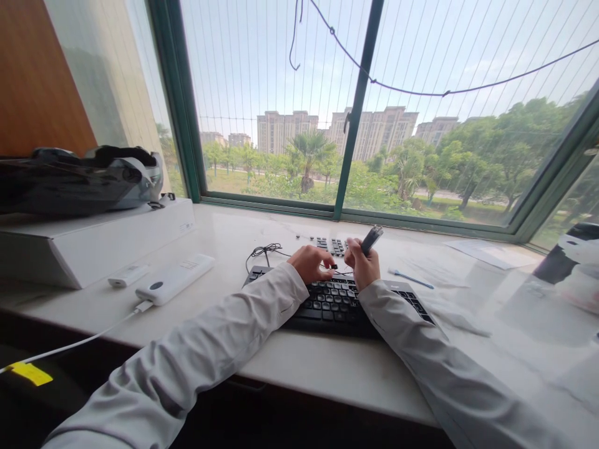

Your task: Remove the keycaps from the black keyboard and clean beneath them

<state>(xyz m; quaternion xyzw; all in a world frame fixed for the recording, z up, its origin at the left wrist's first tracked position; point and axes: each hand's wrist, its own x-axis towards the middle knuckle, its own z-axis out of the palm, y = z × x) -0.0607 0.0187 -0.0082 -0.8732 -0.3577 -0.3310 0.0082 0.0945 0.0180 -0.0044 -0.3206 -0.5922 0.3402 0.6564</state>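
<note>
A black keyboard [341, 318] lies on the white sill, partly covered by my forearms. Over its upper rows, my left hand [311, 264] pinches a small black keycap [334, 267] between thumb and fingertips. Close by on the right, my right hand [362, 265] is wrapped round a dark grey handle-like tool [373, 239]; its top end sticks up out of the fist, and its lower end is hidden. Behind my hands, several loose black keycaps [322, 243] lie in groups on the sill. Some key positions on the keyboard look different from the capped ones.
A coiled black cable [266, 251] lies behind the keyboard. To the right are a thin blue stick [412, 278] and papers [489, 254]. At left stand a white power bank [175, 280], a small white device [128, 275] and a white box [93, 243] under a dark bag [79, 181].
</note>
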